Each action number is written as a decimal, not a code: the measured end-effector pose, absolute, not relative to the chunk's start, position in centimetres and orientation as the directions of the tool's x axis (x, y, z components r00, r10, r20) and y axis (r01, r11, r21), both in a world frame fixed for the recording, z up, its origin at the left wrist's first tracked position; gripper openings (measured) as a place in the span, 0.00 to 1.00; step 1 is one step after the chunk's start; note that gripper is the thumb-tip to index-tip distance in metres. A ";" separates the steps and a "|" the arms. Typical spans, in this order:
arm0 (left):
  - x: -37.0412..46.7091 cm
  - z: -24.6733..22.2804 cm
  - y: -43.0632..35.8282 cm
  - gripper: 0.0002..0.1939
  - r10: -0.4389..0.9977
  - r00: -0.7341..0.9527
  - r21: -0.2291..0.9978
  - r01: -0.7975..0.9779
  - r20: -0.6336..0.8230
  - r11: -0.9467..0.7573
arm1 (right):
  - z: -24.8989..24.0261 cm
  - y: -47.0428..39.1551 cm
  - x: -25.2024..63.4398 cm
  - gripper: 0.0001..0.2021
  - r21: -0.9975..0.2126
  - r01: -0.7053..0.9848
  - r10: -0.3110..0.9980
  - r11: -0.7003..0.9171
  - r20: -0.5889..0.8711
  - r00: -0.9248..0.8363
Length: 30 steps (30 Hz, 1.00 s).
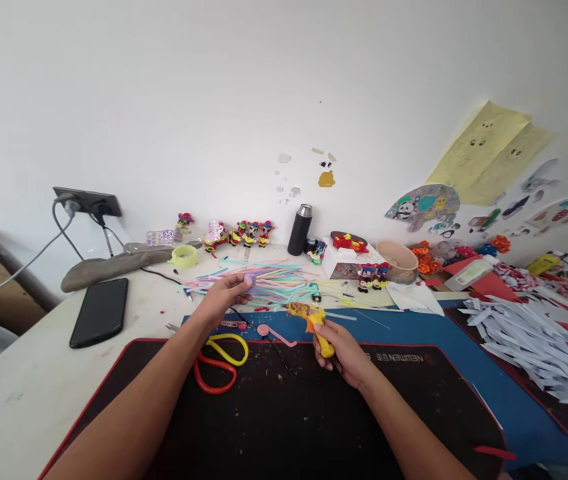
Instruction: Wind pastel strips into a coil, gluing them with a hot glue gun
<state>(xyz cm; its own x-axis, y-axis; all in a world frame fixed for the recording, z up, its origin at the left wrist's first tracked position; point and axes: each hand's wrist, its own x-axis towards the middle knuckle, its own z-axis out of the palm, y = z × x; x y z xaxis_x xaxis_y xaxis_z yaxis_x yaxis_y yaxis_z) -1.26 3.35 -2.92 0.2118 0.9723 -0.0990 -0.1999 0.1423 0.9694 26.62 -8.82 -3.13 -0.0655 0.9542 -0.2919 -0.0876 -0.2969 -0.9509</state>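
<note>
My left hand (227,297) pinches a small purple paper coil (250,280) over a spread of pastel paper strips (284,287). In my right hand (341,350) is a yellow hot glue gun (321,333), its stained nozzle pointing left, with my fingers wrapped round the handle. Between the hands, a pink paper coil (263,330) with a straight tail lies at the mat's far edge. Scissors (217,370) with one yellow and one red handle rest beside my left forearm, their blades mostly hidden by it.
A black mat (284,413) covers the table in front. Black phone (99,312) and yellow tape roll (184,255) lie left. A dark flask (300,230) and small figures (252,233) stand along the wall. White paper strips (534,347) are heaped on the right.
</note>
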 end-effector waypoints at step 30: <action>-0.5 -3.2 2.7 0.26 0.937 0.349 0.995 -0.091 -0.007 0.041 | -3.3 -9.3 25.1 0.19 -0.938 -0.278 0.976 -0.207 -0.180 -0.119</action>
